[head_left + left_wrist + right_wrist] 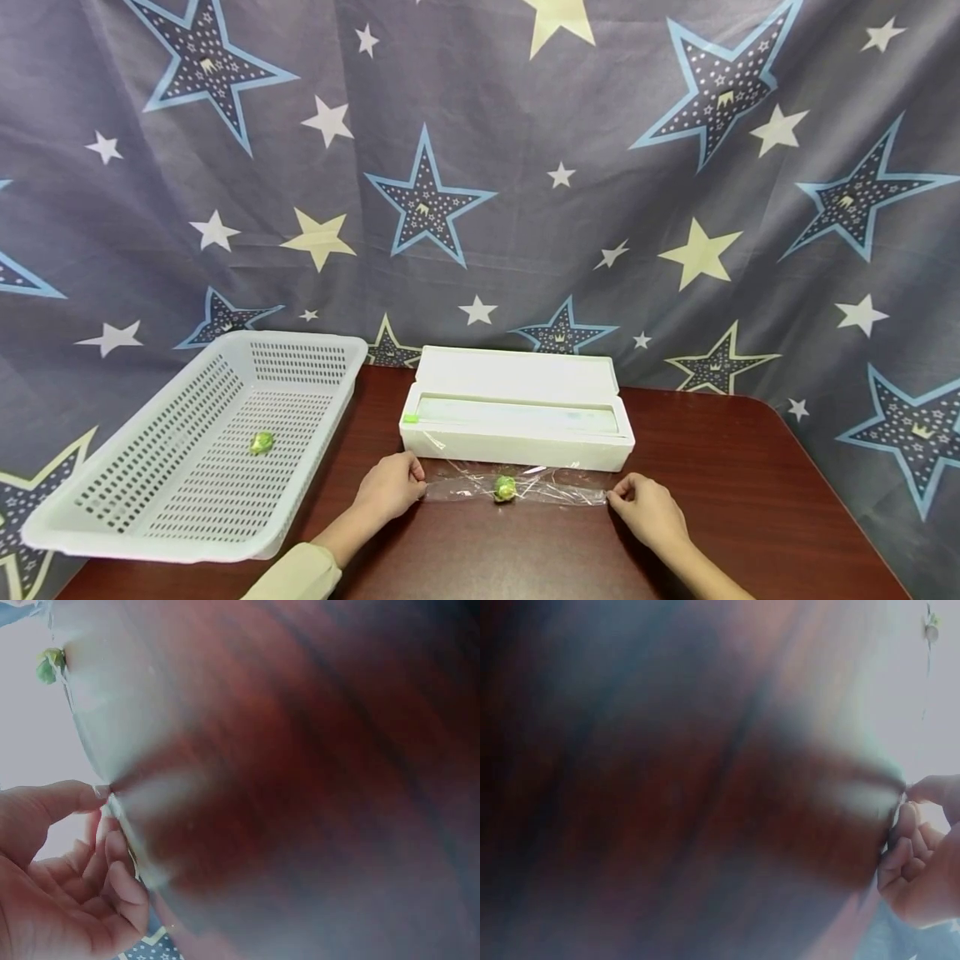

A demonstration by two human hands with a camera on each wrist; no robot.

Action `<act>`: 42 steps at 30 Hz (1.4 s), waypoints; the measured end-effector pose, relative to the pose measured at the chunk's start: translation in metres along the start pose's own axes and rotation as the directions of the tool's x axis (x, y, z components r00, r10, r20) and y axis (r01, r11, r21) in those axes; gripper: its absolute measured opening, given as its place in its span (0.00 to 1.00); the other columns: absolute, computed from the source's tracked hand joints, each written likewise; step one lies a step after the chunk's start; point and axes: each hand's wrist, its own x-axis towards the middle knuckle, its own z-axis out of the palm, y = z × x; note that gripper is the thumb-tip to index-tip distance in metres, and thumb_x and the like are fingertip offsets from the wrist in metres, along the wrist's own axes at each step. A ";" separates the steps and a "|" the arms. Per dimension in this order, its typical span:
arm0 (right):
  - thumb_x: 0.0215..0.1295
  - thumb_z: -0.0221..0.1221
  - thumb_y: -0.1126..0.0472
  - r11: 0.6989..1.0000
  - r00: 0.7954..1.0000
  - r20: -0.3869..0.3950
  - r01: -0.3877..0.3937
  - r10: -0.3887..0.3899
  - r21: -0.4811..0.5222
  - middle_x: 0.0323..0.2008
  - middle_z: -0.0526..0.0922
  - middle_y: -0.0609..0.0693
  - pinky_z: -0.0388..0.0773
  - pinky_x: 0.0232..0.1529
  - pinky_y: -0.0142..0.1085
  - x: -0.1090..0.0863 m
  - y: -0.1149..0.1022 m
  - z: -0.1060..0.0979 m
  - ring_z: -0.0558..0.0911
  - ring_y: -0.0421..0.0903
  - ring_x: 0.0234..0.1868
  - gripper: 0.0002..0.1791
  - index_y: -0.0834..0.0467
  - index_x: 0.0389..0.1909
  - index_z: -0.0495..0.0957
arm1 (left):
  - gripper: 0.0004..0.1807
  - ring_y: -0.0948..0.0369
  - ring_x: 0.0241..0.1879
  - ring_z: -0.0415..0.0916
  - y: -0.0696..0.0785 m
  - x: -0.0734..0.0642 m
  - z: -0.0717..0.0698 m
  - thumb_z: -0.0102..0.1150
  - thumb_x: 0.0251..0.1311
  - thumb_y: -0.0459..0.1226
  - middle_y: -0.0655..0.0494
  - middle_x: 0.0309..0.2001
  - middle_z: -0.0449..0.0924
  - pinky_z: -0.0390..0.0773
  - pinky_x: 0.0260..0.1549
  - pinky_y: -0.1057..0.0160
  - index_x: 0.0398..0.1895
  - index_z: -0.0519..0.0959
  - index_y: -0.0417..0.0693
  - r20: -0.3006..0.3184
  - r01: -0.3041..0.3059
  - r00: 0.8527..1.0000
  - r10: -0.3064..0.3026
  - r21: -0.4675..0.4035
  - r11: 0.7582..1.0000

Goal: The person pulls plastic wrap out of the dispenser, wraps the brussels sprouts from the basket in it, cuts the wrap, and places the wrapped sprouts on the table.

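Note:
A strip of clear plastic wrap (551, 490) stretches across the table in front of the white box. Near its middle sits a small green vegetable, like a Brussels sprout (505, 488), with film about it. My left hand (390, 486) pinches the left end of the wrap between thumb and fingers. At the opposite end, my right hand (649, 510) pinches the wrap in the same way. The left wrist view shows the thumb of the left hand (71, 862) against the film's edge, the sprout (51, 666) farther off. The right wrist view is blurred around the right hand (926, 847).
Behind the wrap stands a long white box (517, 447) with its lid raised, a roll (517, 414) inside and a green slider (410, 418) at its left. To the left, a white plastic basket (187, 548) holds another sprout (261, 442). A star-patterned curtain (517, 225) hangs behind the table.

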 end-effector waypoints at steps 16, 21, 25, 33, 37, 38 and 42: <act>0.54 0.62 0.56 0.999 0.999 0.035 0.035 -0.034 -0.011 0.22 0.79 0.44 0.67 0.22 0.37 0.000 0.000 -0.001 0.73 0.40 0.23 0.06 0.52 0.22 0.78 | 0.07 0.64 0.22 0.70 -0.002 -0.005 -0.003 0.63 0.48 0.34 0.61 0.19 0.74 0.72 0.25 0.61 0.16 0.77 0.51 0.027 -0.059 0.998 0.059 0.000 0.998; 0.55 0.60 0.59 0.998 0.997 0.037 0.070 -0.070 -0.008 0.26 0.83 0.48 0.71 0.25 0.41 0.001 -0.001 -0.004 0.78 0.43 0.28 0.04 0.54 0.24 0.80 | 0.06 0.63 0.25 0.72 -0.002 -0.005 -0.003 0.59 0.53 0.33 0.61 0.21 0.75 0.73 0.27 0.60 0.20 0.79 0.49 0.030 -0.086 0.996 0.086 0.007 0.996; 0.54 0.59 0.60 0.997 0.997 0.040 0.074 -0.074 -0.011 0.28 0.83 0.48 0.73 0.29 0.43 0.001 -0.001 -0.005 0.80 0.45 0.31 0.03 0.53 0.25 0.80 | 0.07 0.62 0.26 0.73 -0.001 -0.006 -0.005 0.57 0.55 0.33 0.59 0.23 0.76 0.74 0.28 0.59 0.21 0.79 0.48 0.035 -0.096 0.995 0.095 0.018 0.995; 0.54 0.61 0.60 0.995 0.994 0.033 0.104 -0.104 -0.007 0.29 0.84 0.49 0.73 0.29 0.43 0.000 -0.002 -0.009 0.79 0.45 0.30 0.02 0.53 0.26 0.80 | 0.04 0.57 0.33 0.77 0.015 -0.012 -0.013 0.59 0.55 0.35 0.56 0.29 0.78 0.76 0.34 0.56 0.25 0.82 0.49 0.032 -0.133 0.991 0.132 0.026 0.991; 0.53 0.63 0.59 0.995 0.994 0.037 0.100 -0.100 0.001 0.24 0.81 0.45 0.68 0.26 0.38 -0.001 -0.002 -0.009 0.73 0.40 0.25 0.02 0.53 0.26 0.80 | 0.03 0.59 0.34 0.78 0.019 -0.014 -0.010 0.61 0.52 0.36 0.58 0.29 0.80 0.76 0.34 0.56 0.24 0.83 0.51 0.060 -0.163 0.985 0.161 0.027 0.986; 0.53 0.63 0.59 0.995 0.994 0.037 0.099 -0.099 0.001 0.23 0.80 0.45 0.68 0.25 0.37 -0.001 -0.002 -0.009 0.72 0.40 0.25 0.02 0.52 0.26 0.80 | 0.03 0.59 0.34 0.78 0.019 -0.014 -0.009 0.62 0.52 0.37 0.58 0.29 0.80 0.75 0.33 0.56 0.24 0.83 0.52 0.068 -0.169 0.984 0.167 0.027 0.985; 0.51 0.65 0.60 0.995 0.994 0.038 0.098 -0.099 0.003 0.21 0.77 0.43 0.66 0.25 0.35 -0.001 0.000 -0.008 0.72 0.39 0.24 0.03 0.52 0.24 0.79 | 0.03 0.59 0.33 0.78 0.016 -0.015 -0.005 0.63 0.51 0.37 0.59 0.30 0.81 0.75 0.32 0.56 0.23 0.82 0.53 0.090 -0.186 0.979 0.183 0.032 0.982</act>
